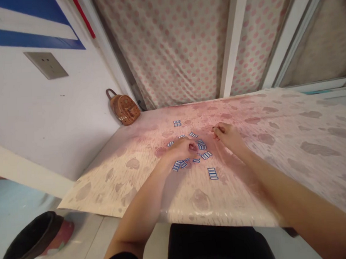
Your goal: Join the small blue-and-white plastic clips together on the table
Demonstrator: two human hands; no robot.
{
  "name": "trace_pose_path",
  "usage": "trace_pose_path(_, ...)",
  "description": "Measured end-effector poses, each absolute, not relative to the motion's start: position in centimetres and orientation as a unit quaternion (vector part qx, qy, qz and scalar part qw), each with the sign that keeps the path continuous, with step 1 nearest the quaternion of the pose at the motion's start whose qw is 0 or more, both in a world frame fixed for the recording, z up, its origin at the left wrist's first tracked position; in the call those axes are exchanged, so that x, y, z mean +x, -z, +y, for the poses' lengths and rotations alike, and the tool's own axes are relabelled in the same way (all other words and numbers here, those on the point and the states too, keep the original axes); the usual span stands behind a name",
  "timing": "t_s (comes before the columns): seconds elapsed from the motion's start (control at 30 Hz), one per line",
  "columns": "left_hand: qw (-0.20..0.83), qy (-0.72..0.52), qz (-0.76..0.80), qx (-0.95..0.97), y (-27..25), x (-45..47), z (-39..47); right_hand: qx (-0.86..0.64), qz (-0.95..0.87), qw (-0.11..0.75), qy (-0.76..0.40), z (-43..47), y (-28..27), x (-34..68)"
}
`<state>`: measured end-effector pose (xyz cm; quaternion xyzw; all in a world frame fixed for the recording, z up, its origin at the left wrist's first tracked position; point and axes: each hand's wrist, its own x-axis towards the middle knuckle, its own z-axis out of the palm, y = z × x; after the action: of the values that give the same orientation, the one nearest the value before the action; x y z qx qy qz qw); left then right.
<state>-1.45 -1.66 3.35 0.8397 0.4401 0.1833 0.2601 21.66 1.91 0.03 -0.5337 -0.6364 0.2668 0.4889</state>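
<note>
My left hand [183, 148] is curled, with its fingers folded inward, over a loose cluster of small flat white-and-blue striped pieces [206, 155]. Whether anything sits inside those fingers is hidden. To the right of the cluster, my right hand [224, 133] hovers just over the tabletop with thumb and fingertips pinched together. Whatever it may hold is too small to make out. One striped piece [213, 173] lies apart, nearer the table's front edge. Another small group of striped pieces [177, 123] lies beyond my left hand.
A leaf-patterned cloth covers the table [200, 200]. At its far left corner, a small brown backpack [125, 109] leans by the wall. A dark-lined bin [55, 238] stands on the floor at left. A dotted curtain [174, 48] hangs behind the table.
</note>
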Motion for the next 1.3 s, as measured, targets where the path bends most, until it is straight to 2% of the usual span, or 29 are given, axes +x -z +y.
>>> trace_pose_path(0.1, 0.238, -0.154, 0.442, 0.851, -2.8, -1.0, -1.6, -0.533, -0.651, 0.477, -0.252, 1.9, 0.3, 21.5)
trace_pose_path(0.33, 0.271, -0.175, 0.459, 0.828, -2.2, -0.8, -1.3, -0.539, -0.677, 0.457, -0.204, 1.4, 0.1, 21.3)
trace_pose_path(0.47, 0.278, -0.268, 0.487, 0.783, -2.4, -2.0, -0.4, -0.525, -0.714, 0.419, -0.197, 1.3, 0.6, 21.1)
trace_pose_path(0.6, 0.226, -0.391, 0.576, 0.682, -2.9, -3.8, 0.9, -0.445, -0.778, 0.385, -0.221, 1.3, 1.2, 20.3)
trace_pose_path(0.7, 0.227, -0.455, 0.609, 0.609, -3.5, -4.7, 1.4, -0.388, -0.818, 0.35, -0.241, 1.3, 1.4, 19.8)
trace_pose_path(0.87, 0.295, -0.491, 0.611, 0.546, -4.4, -4.7, 1.0, -0.414, -0.82, 0.329, -0.22, 1.3, 1.0, 20.3)
trace_pose_path(1.03, 0.314, -0.507, 0.603, 0.531, -4.6, -4.6, 0.6, -0.477, -0.79, 0.343, -0.174, 1.1, 0.1, 20.9)
trace_pose_path(1.3, 0.287, -0.508, 0.608, 0.538, -3.4, -5.3, 1.8, -0.242, -0.883, 0.307, -0.26, -2.0, 0.1, 16.4)
